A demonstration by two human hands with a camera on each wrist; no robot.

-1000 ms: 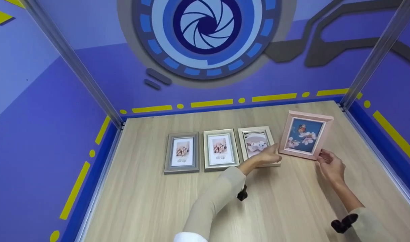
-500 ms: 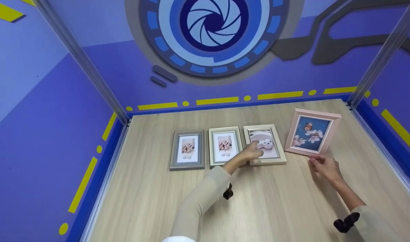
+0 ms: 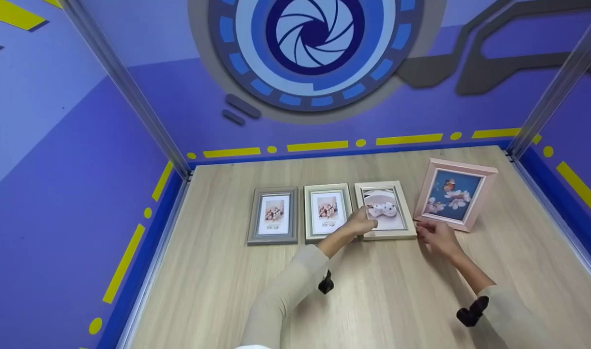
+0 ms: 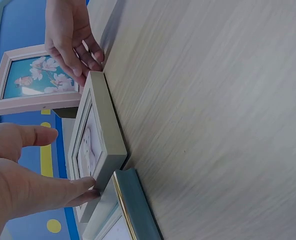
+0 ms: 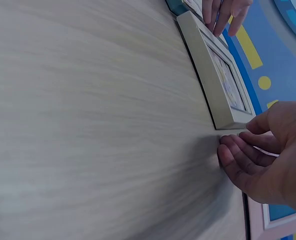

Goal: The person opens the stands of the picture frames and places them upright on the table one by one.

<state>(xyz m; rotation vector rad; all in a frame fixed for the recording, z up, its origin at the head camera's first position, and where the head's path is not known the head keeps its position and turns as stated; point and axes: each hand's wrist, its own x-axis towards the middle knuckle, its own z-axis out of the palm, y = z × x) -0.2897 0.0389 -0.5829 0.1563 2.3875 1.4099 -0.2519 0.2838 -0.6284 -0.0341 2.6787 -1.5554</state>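
A cream picture frame with a photo of a white plush toy lies flat between my hands. At its left edge is my left hand; in the left wrist view the straight fingers touch the frame's side while the thumb stands apart above it. My right hand has its fingertips right at the frame's lower right corner, fingers loosely bent in the right wrist view. Just behind the right hand, a pink picture frame with a butterfly-and-blossom picture stands upright, leaning back.
Left of the cream frame, a champagne-coloured frame and a grey frame lie flat in the same row. The wooden tabletop is bounded by purple-blue panels at the back and sides.
My left hand has moved left, from the cream frame's right edge to its left edge. My right hand has let go of the pink frame and moved left to the cream frame's corner.
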